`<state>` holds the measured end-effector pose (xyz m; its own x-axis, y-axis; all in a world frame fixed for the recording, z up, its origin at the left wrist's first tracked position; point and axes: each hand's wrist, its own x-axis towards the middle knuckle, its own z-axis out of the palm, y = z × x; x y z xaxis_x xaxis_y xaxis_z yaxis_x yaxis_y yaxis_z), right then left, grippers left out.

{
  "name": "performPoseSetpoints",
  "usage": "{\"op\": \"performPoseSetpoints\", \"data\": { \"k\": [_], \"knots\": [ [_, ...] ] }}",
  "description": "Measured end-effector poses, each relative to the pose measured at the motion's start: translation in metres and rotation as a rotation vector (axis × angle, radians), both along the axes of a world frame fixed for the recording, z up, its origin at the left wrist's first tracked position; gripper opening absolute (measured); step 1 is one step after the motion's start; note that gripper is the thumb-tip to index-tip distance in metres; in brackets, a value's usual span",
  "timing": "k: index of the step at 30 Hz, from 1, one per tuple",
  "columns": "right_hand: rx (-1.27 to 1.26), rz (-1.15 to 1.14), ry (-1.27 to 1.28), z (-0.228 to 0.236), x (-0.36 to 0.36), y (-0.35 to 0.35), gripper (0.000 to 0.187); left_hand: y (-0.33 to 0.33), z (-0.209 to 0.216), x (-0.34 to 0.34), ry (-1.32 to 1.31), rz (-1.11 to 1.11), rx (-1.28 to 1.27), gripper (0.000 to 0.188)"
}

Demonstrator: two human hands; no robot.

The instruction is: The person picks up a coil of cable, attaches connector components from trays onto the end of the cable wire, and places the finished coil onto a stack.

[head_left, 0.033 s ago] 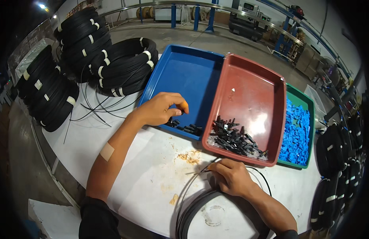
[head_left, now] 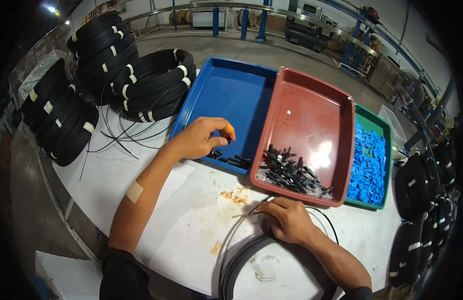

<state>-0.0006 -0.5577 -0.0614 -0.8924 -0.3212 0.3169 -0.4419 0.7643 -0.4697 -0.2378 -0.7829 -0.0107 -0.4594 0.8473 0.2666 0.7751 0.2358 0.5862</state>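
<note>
My left hand (head_left: 206, 137) hovers over the near end of the blue tray (head_left: 231, 90). Its thumb and forefinger curl together, and a small dark bit seems to show between them, too small to name. An orange wrap covers one fingertip. Small black connector parts (head_left: 236, 161) lie in that tray just below the hand. My right hand (head_left: 289, 219) pinches the end of a black cable (head_left: 251, 212) in front of the red tray. The rest of that cable lies as a loose coil (head_left: 239, 265) on the white table, partly under my right forearm.
The red tray (head_left: 311, 115) holds a heap of black connectors (head_left: 291, 172). Blue pieces (head_left: 366, 165) fill the green tray (head_left: 387, 175) beside it. Cable coils (head_left: 156, 90) with white ties stand on the left; more coils (head_left: 416, 185) hang at right. Yellowish scraps (head_left: 234, 197) dot the table (head_left: 186, 235).
The trays and table sit slightly farther left in the picture. Both hands keep the same pose.
</note>
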Motion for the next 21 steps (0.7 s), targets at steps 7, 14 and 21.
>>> {"op": "performPoseSetpoints", "data": {
  "k": [7,14,21],
  "knots": [
    [0.017,-0.139,0.054,-0.011,0.006,0.005,0.028,0.035,-0.034,0.062,-0.497,-0.018,0.499,0.018],
    [0.038,-0.247,0.152,-0.001,0.031,0.032,0.034,0.083,-0.033,0.129,-0.645,-0.075,0.573,0.022],
    [-0.112,-0.397,0.217,0.008,0.054,0.075,0.021,0.1,-0.062,0.161,-0.718,-0.061,0.669,0.02]
  ]
}}
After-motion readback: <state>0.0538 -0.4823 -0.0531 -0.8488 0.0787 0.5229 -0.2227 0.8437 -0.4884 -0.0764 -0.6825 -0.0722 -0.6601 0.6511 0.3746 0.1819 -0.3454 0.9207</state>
